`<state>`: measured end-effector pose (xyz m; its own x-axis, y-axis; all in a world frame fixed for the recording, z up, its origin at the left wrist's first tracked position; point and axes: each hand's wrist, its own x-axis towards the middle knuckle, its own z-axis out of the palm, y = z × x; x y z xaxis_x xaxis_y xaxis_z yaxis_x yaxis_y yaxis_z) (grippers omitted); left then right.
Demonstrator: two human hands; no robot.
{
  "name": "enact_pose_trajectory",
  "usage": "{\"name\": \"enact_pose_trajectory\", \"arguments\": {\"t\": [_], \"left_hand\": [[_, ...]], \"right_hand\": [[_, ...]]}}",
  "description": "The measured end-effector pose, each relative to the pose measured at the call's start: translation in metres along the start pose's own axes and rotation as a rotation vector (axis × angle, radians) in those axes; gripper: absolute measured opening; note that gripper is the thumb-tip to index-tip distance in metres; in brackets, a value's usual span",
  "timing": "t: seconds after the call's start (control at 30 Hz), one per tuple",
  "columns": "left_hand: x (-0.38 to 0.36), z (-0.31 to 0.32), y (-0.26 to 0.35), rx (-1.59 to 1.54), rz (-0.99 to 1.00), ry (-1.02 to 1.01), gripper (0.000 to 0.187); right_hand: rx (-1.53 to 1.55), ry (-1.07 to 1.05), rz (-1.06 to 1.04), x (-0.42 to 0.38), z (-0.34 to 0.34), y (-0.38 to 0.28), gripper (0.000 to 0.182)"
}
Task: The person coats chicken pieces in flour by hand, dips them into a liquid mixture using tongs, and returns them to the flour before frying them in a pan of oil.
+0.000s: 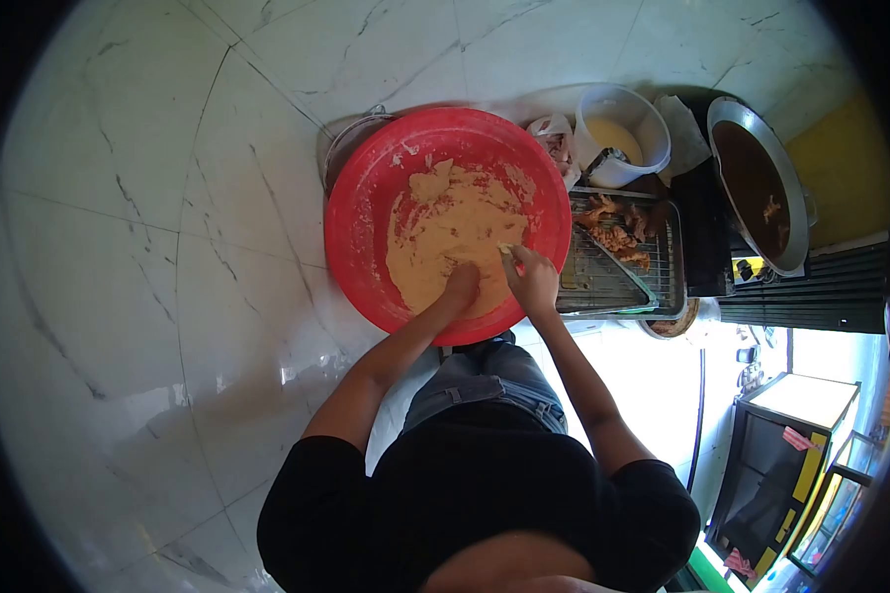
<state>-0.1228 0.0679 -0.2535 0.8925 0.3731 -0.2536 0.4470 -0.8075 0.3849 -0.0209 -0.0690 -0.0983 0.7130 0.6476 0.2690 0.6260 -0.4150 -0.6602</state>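
A wide red basin [348, 222] in front of me holds a heap of pale yellowish flour [455, 217], with some smeared up its inner wall. My left hand [462, 284] is down in the flour near the basin's close side, its fingers buried and hidden. Over the right part of the basin, my right hand [534, 281] is closed, with a small pale, flour-coated piece [505, 249] pinched at its fingertips. What that piece is, I cannot make out.
Right of the basin, fried brown pieces [611, 229] lie on a wire rack [588, 282]. Behind it are a plastic bag [554, 143] of what looks like raw meat and a white bucket [655, 124] with pale liquid. A large pan [799, 183] of dark oil stands far right.
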Motion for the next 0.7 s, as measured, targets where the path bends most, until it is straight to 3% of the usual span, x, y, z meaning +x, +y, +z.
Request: {"name": "enact_pose_trajectory", "arguments": {"t": [0.03,0.13,0.23,0.33,0.47,0.57,0.7], "left_hand": [[0.0,-0.002,0.003,-0.053,0.044,-0.01,0.017],[-0.003,-0.039,-0.003,-0.529,-0.133,-0.08,0.021],[-0.014,-0.066,-0.007,-1.242,-0.241,-0.048,0.025],[-0.04,-0.108,0.021,-1.612,-0.183,0.141,0.023],[-0.04,-0.101,0.01,-1.613,-0.133,0.149,0.021],[-0.039,-0.092,0.004,-1.5,-0.122,0.143,0.021],[-0.048,-0.102,0.006,-1.372,-0.086,0.055,0.026]], "right_hand": [[-0.001,-0.002,0.002,0.0,0.001,0.001,0.015],[0.017,-0.034,0.02,0.0,-0.001,0.002,0.017],[0.132,-0.104,0.039,0.003,0.004,0.011,0.018],[0.468,-0.126,0.113,0.013,0.028,0.011,0.023],[0.733,-0.19,0.047,0.024,0.064,0.01,0.036],[0.871,-0.34,0.093,0.032,0.076,0.003,0.031],[0.701,-0.547,0.16,0.04,0.056,-0.012,0.03]]}}
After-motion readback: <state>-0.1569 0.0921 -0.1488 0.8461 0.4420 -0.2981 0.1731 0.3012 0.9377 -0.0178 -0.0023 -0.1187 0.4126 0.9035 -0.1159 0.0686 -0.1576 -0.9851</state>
